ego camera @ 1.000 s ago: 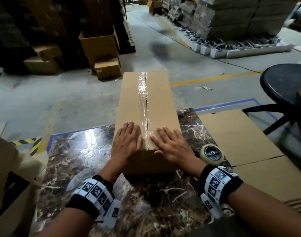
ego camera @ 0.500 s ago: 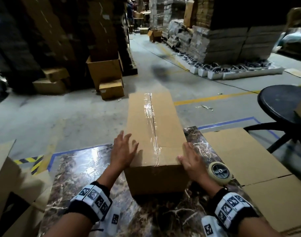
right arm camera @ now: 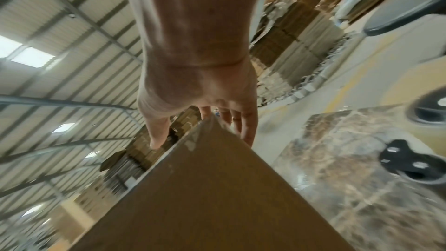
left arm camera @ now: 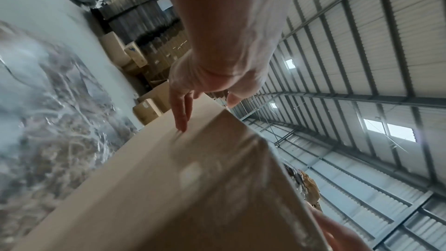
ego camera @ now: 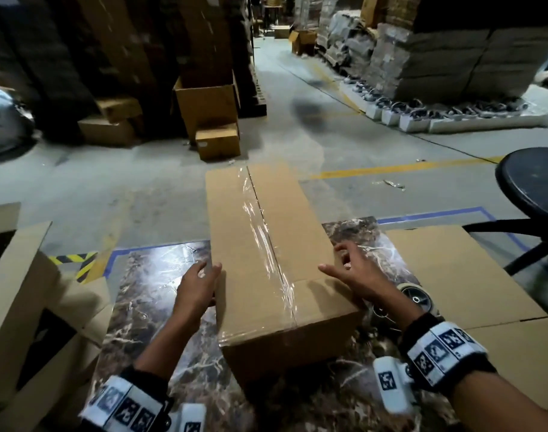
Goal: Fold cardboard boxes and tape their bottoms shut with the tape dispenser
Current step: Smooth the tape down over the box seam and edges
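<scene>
A long brown cardboard box (ego camera: 266, 244) lies on the marble table (ego camera: 154, 291), with clear tape running along its top seam and down the near end. My left hand (ego camera: 201, 282) is at the box's left side; in the left wrist view its straight fingers (left arm camera: 179, 114) lie flat on the side wall of the box (left arm camera: 169, 188), thumb above the top edge. My right hand (ego camera: 350, 272) is at the right side, its fingers (right arm camera: 243, 127) straight down the wall of the box (right arm camera: 205, 198), thumb over the top. The tape dispenser (ego camera: 417, 299) rests on the table just behind my right wrist.
Flat cardboard sheets (ego camera: 453, 275) lie to the right of the table. A black round stool (ego camera: 534, 182) stands at the far right. Open cardboard pieces (ego camera: 23, 291) crowd the left edge. Boxes (ego camera: 207, 107) and stacked cardboard stand on the floor beyond.
Both hands left the taped seam on top of the box and moved apart to its left and right sides. The box now lies slightly turned and nearer to me.
</scene>
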`<state>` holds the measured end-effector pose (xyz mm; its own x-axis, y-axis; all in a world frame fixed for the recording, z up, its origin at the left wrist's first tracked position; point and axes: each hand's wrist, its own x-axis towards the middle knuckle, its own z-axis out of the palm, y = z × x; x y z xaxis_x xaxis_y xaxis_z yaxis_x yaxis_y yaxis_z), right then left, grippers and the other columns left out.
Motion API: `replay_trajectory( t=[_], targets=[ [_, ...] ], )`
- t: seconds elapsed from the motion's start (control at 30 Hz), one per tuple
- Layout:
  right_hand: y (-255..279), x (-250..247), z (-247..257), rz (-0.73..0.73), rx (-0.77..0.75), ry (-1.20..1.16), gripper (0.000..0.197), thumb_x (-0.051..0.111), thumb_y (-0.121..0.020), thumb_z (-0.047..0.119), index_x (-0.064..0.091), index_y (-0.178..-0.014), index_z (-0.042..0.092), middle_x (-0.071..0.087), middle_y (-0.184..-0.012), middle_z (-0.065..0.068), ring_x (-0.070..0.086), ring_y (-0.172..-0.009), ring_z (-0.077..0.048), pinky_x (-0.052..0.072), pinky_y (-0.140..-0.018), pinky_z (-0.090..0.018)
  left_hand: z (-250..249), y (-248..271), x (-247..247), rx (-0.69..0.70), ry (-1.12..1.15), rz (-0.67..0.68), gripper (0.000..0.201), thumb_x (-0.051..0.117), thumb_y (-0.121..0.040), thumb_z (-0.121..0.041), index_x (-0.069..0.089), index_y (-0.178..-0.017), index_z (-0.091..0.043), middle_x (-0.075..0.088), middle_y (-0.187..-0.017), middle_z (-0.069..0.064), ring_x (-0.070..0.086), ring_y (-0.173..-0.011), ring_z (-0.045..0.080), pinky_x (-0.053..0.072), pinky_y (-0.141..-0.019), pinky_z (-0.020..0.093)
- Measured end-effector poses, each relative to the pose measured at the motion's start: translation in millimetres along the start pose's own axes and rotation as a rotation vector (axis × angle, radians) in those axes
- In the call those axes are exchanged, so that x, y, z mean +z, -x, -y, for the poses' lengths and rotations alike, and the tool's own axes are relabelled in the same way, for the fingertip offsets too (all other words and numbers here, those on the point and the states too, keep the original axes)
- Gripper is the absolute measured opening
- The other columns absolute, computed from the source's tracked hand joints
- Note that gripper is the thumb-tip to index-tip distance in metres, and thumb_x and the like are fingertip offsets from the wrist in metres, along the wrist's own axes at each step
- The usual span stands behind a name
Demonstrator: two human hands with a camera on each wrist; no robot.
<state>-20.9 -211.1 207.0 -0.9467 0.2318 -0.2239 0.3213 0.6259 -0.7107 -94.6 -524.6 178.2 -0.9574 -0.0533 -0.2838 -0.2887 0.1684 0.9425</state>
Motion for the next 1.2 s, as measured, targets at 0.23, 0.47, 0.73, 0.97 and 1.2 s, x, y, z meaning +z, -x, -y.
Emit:
replay_trajectory(
  t=[0.23,0.47,0.73,0.97,1.2],
  targets=[
    [-21,8,45,0.290,-0.089,0.276,0.072,0.083,-0.073,0.045,0.040,-0.127,0.023,0.052,-0.128,-0.004,0.056,-0.104,-0.021,0.046,-0.071,-0.027,29,76,-54,0.051,-0.130,0.062,0.018,0.068,-0.085,-0.017,0.073,-0.100,-0.008,0.075,-0.084,0.012,0.072,-0.080,0.036,0.061,-0.069,0.046],
    [-27,58,123,0.108,-0.293,0.541,0.069,0.064,-0.083,0.060,0.043,-0.138,0.024,0.033,-0.150,-0.012,0.038,-0.134,-0.032,0.038,-0.109,-0.045,7,27,-112,0.243,-0.506,-0.092,0.007,0.072,-0.087,-0.022,0.069,-0.082,-0.025,0.072,-0.084,-0.004,0.068,-0.081,0.011,0.055,-0.078,0.032],
    [24,142,189,0.377,-0.285,0.714,0.110,0.046,-0.076,0.084,0.004,-0.156,0.021,-0.004,-0.163,-0.017,-0.001,-0.149,-0.040,0.014,-0.114,-0.062,-63,-133,-147,0.323,-0.871,-0.234,0.046,0.065,-0.092,-0.036,0.055,-0.127,-0.008,0.052,-0.128,0.018,0.050,-0.120,0.034,0.040,-0.097,0.037],
    [20,159,178,0.410,-0.225,0.807,0.112,0.053,-0.073,0.078,-0.006,-0.155,0.030,-0.017,-0.163,-0.012,-0.012,-0.148,-0.041,0.003,-0.111,-0.068,-70,-217,-132,0.217,-0.824,-0.038,0.071,0.071,-0.089,-0.028,0.037,-0.146,0.000,0.038,-0.152,0.019,0.038,-0.138,0.031,0.033,-0.112,0.037],
    [-8,136,163,0.455,-0.346,0.867,0.111,0.066,-0.072,0.071,-0.004,-0.152,0.042,-0.012,-0.163,-0.015,-0.007,-0.148,-0.047,0.005,-0.113,-0.067,-61,-223,-149,0.191,-0.709,-0.041,0.061,0.087,-0.072,-0.033,0.063,-0.120,-0.006,0.062,-0.122,0.013,0.058,-0.111,0.029,0.047,-0.092,0.035]
  ],
)
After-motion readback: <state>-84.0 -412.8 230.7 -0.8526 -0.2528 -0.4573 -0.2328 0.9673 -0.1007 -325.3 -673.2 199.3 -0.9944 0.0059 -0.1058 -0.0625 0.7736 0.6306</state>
